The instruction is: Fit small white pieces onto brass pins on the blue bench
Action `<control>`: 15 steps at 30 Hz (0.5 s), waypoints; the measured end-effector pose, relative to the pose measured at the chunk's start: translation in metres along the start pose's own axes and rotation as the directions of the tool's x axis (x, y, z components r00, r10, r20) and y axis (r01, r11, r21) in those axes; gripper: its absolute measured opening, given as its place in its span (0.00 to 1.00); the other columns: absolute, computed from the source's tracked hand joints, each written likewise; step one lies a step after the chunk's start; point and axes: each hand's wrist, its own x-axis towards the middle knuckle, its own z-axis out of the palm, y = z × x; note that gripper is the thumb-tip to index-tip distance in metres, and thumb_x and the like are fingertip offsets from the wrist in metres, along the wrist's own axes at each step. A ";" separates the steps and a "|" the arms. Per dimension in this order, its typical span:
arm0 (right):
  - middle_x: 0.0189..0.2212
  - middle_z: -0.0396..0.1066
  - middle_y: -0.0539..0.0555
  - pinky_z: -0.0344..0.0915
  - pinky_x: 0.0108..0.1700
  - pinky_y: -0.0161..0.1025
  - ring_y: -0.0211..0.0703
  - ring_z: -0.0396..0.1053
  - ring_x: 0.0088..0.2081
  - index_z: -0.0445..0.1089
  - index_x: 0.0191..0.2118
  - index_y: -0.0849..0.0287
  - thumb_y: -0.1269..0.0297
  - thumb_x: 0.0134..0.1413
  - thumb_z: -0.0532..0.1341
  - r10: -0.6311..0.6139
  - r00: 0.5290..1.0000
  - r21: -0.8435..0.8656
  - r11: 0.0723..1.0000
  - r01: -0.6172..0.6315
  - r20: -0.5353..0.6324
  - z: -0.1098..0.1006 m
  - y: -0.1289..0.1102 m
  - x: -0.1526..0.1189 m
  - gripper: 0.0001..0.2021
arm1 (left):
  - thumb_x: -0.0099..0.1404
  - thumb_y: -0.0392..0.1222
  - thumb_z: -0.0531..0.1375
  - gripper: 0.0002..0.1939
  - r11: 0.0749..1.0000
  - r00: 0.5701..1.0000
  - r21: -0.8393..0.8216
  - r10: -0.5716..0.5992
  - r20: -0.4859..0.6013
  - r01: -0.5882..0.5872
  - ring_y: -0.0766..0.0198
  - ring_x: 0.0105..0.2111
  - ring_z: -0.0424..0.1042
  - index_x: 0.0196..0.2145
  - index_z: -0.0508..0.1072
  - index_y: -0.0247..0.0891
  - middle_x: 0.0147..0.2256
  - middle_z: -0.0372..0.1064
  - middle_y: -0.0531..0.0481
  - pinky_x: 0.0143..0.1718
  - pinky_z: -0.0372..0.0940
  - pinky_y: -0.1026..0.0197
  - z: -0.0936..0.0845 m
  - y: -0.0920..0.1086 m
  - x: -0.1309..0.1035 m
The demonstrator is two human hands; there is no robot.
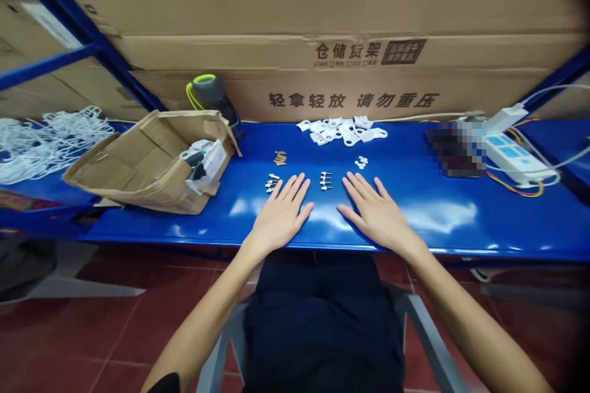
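Note:
My left hand (280,215) lies flat on the blue table (428,221), fingers spread, holding nothing. Just beyond its fingertips are small metal-tipped parts (271,184), with a little group of brass-coloured pieces (280,158) farther back. Palm down on the right, my right hand (374,210) is also spread and holds nothing. Between the two hands, slightly farther away, several pin-like parts (326,181) sit in a column. Tiny white pieces (362,163) rest beyond my right fingertips. A pile of flat white parts with round holes (341,131) lies near the back edge.
An open cardboard box (133,187) holding bagged items stands left, with a dark cylinder (214,95) behind it. White cords (59,135) are heaped at far left. On the right are a power strip (519,156) with cables and a blurred dark object (454,150).

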 end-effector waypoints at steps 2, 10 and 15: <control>0.79 0.46 0.62 0.41 0.79 0.66 0.57 0.44 0.79 0.50 0.80 0.60 0.41 0.77 0.45 0.005 1.000 -0.008 1.000 -0.005 0.031 -0.002 -0.001 0.001 0.38 | 0.83 0.54 0.46 0.33 1.000 1.000 0.001 -0.003 -0.006 0.003 0.48 0.77 0.50 0.77 0.56 0.35 0.77 0.48 0.40 0.77 0.49 0.38 0.000 0.000 0.000; 0.79 0.46 0.62 0.40 0.79 0.66 0.56 0.43 0.79 0.49 0.80 0.60 0.41 0.77 0.44 0.008 0.999 -0.004 1.000 -0.008 0.045 -0.004 -0.001 0.001 0.38 | 0.83 0.54 0.45 0.34 1.000 1.000 -0.012 -0.006 -0.016 0.005 0.47 0.77 0.50 0.77 0.57 0.34 0.77 0.49 0.40 0.77 0.50 0.37 0.001 -0.001 0.001; 0.79 0.46 0.62 0.42 0.79 0.66 0.56 0.44 0.79 0.48 0.80 0.60 0.40 0.77 0.44 0.001 0.999 -0.019 1.000 -0.001 0.032 -0.003 -0.002 0.000 0.38 | 0.82 0.53 0.47 0.33 1.000 1.000 -0.005 -0.005 -0.010 0.005 0.47 0.77 0.51 0.76 0.58 0.33 0.76 0.50 0.40 0.77 0.50 0.37 -0.001 0.001 0.001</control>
